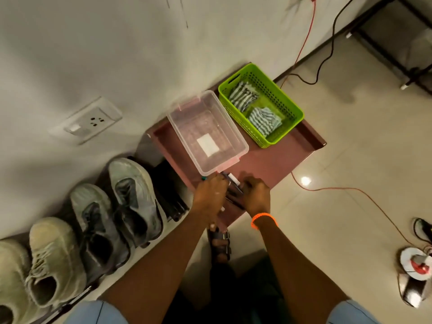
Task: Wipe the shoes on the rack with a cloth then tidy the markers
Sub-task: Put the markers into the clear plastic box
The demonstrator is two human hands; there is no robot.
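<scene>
Several markers (232, 188) lie in a bunch on the near end of the maroon table (275, 160). My left hand (209, 192) and my right hand (256, 192) close around the bunch from both sides, fingers curled on the markers. A clear plastic box (184, 120) stands just beyond them, with only a white label showing inside. A green basket (294, 106) behind it holds folded striped cloths (264, 120). Grey shoes (133, 197) and cream shoes (51, 258) line the rack at the left.
A wall with a socket (93, 122) runs along the left. Red and black cables (350, 190) trail over the tiled floor at the right, beside a cable reel (416, 265). My sandalled foot (221, 244) stands under the table's near edge.
</scene>
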